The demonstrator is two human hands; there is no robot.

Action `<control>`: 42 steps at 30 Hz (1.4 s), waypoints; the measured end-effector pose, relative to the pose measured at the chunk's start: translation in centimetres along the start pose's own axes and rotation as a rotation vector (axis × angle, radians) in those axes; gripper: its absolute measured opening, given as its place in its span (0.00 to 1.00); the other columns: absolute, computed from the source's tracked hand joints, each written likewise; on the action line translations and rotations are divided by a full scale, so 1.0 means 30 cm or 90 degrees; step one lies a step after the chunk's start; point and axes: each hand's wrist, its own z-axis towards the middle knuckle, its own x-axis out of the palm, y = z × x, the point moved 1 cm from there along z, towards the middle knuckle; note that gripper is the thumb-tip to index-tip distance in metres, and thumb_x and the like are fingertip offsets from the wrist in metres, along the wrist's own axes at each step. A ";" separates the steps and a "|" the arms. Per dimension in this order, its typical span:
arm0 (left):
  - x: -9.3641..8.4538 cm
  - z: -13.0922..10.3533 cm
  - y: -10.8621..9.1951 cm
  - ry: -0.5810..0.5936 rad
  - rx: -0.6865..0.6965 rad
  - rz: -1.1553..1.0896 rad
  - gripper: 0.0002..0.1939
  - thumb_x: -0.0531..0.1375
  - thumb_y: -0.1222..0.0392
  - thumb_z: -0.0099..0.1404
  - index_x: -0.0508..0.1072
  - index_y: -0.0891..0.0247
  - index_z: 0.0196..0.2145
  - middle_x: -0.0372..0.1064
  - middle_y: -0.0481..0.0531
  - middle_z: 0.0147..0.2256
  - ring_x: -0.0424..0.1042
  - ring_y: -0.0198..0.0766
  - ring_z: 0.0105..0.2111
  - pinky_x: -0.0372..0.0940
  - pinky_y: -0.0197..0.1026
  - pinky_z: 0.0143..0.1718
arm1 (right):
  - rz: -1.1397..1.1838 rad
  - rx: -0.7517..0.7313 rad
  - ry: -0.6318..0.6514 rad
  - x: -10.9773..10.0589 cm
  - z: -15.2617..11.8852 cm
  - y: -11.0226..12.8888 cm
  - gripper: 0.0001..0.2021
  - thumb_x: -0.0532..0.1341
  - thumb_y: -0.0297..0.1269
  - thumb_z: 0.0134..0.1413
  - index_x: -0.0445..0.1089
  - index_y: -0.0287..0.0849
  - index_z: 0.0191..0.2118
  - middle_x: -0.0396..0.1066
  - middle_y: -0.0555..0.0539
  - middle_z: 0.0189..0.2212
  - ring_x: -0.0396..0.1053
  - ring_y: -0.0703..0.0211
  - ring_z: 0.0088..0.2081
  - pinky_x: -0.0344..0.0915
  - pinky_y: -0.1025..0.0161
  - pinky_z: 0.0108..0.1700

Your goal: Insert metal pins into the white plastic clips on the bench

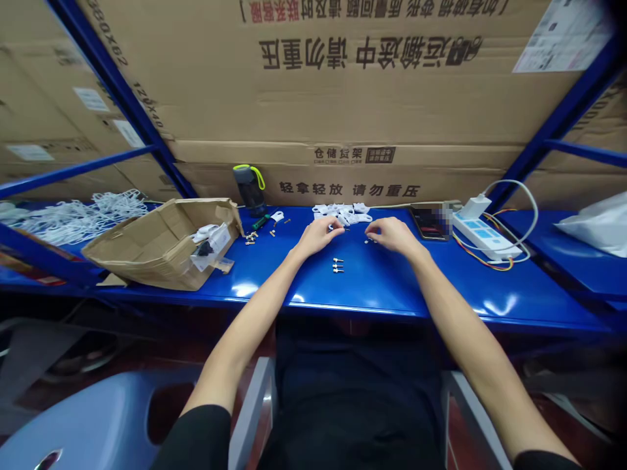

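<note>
My left hand is closed in a pinch above the blue tabletop, with something small and pale at its fingertips that I cannot make out. Facing it, my right hand has its fingertips pressed together close to the surface; whatever they hold is too small to tell. Tiny white pieces lie just under the right fingertips. Beyond both hands is a pile of white plastic parts. Nearer to me, several small pins with pale heads and dark shafts lie in a short column.
An open cardboard box stands left, beside a bottle, a green-handled tool and small brass-coloured pieces. A phone and a white power strip with cables lie right. White cords are heaped far left.
</note>
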 end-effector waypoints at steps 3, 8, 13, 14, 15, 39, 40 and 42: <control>0.001 -0.001 0.003 0.005 -0.001 0.008 0.11 0.64 0.52 0.75 0.81 0.62 0.41 0.80 0.53 0.42 0.76 0.42 0.41 0.66 0.41 0.47 | -0.002 -0.022 0.026 -0.003 0.000 -0.030 0.09 0.66 0.36 0.66 0.85 0.48 0.46 0.85 0.47 0.46 0.79 0.50 0.47 0.65 0.62 0.44; 0.010 -0.002 0.010 0.011 0.014 0.004 0.10 0.64 0.52 0.75 0.81 0.60 0.41 0.81 0.52 0.43 0.76 0.41 0.41 0.68 0.41 0.48 | -0.003 -0.048 0.085 0.013 0.005 -0.043 0.12 0.69 0.39 0.64 0.85 0.51 0.51 0.84 0.47 0.45 0.78 0.51 0.46 0.67 0.63 0.44; 0.017 0.001 0.016 0.005 0.031 -0.019 0.09 0.65 0.53 0.74 0.82 0.60 0.40 0.81 0.50 0.42 0.76 0.39 0.39 0.68 0.41 0.47 | 0.002 -0.055 0.082 0.030 0.016 -0.045 0.11 0.67 0.38 0.66 0.86 0.51 0.49 0.85 0.47 0.48 0.79 0.50 0.48 0.68 0.63 0.46; 0.018 0.001 0.016 0.007 0.031 -0.023 0.09 0.65 0.53 0.74 0.82 0.60 0.40 0.81 0.51 0.42 0.76 0.39 0.39 0.68 0.41 0.47 | 0.001 -0.052 0.081 0.032 0.017 -0.046 0.10 0.67 0.38 0.66 0.86 0.51 0.48 0.85 0.47 0.48 0.79 0.50 0.48 0.69 0.63 0.46; 0.018 0.002 0.016 0.009 0.029 -0.028 0.09 0.65 0.53 0.74 0.82 0.61 0.40 0.81 0.51 0.42 0.75 0.39 0.38 0.68 0.41 0.46 | 0.001 -0.049 0.080 0.033 0.018 -0.047 0.10 0.67 0.37 0.66 0.87 0.50 0.47 0.85 0.47 0.48 0.79 0.50 0.48 0.69 0.62 0.46; 0.011 0.008 -0.027 -0.141 0.116 -0.079 0.18 0.66 0.44 0.75 0.82 0.62 0.38 0.79 0.51 0.35 0.66 0.35 0.28 0.62 0.40 0.34 | 0.742 0.032 -0.098 0.069 0.020 0.098 0.24 0.78 0.60 0.47 0.84 0.43 0.37 0.84 0.42 0.34 0.74 0.56 0.32 0.66 0.61 0.31; 0.011 0.008 -0.028 -0.149 0.120 -0.081 0.18 0.66 0.43 0.75 0.82 0.61 0.38 0.79 0.50 0.34 0.66 0.35 0.28 0.62 0.41 0.34 | 0.756 0.037 -0.108 0.073 0.022 0.097 0.23 0.78 0.59 0.46 0.85 0.43 0.37 0.84 0.42 0.34 0.74 0.55 0.32 0.66 0.61 0.31; 0.013 0.009 -0.028 -0.161 0.127 -0.083 0.19 0.65 0.42 0.75 0.82 0.61 0.38 0.78 0.50 0.34 0.65 0.35 0.27 0.62 0.41 0.33 | 0.786 0.047 -0.117 0.080 0.025 0.092 0.22 0.79 0.57 0.46 0.85 0.43 0.37 0.85 0.42 0.35 0.76 0.55 0.34 0.68 0.61 0.32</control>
